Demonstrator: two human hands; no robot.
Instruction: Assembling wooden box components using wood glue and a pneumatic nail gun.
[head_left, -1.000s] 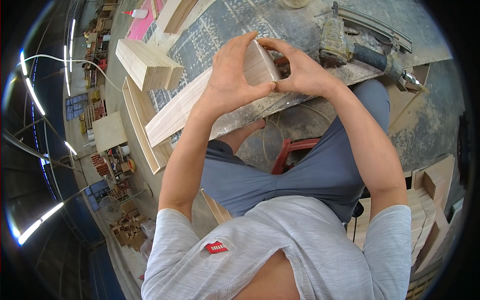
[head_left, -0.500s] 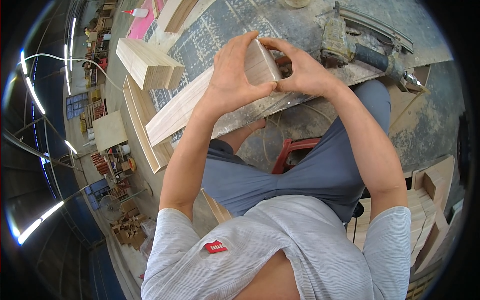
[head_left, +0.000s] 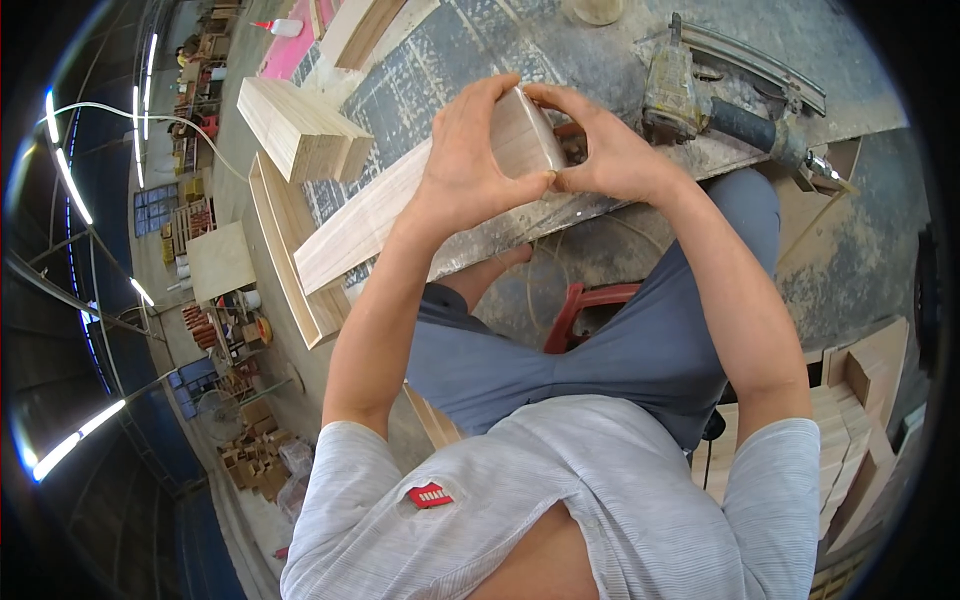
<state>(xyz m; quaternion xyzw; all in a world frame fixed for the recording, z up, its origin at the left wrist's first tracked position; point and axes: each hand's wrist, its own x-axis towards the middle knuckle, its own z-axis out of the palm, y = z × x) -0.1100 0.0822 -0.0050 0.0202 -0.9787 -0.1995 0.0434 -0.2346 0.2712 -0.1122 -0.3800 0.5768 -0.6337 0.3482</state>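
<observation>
Head view: I see both hands together at the end of a long wooden piece (head_left: 365, 220), which lies slantwise across the upper middle of the frame over the workbench (head_left: 490, 242). The left hand (head_left: 462, 150) arches across its width, fingers at the far edge and thumb at the near one; the right hand (head_left: 625, 158) curves in from beyond the end, its fingertips and thumb close beside the left's. Between them runs a pale, shiny end strip (head_left: 542, 130), and I cannot tell whether it is a separate part or just the edge catching light. I read the step in hand as lining up or pressing that end by feel, with both hands clamped at its corners. From here, I judge the next move calls for even pressure from both thumbs and flush corners before either hand lets go. Near the right hand, toward the upper right, a nail gun (head_left: 672, 92) lies on the bench, apart from the fingers. Stacked wooden pieces (head_left: 300, 130) sit at the upper left, above a long wooden trough (head_left: 268, 222); a white glue bottle with a red tip (head_left: 286, 27) rests near the top edge.
</observation>
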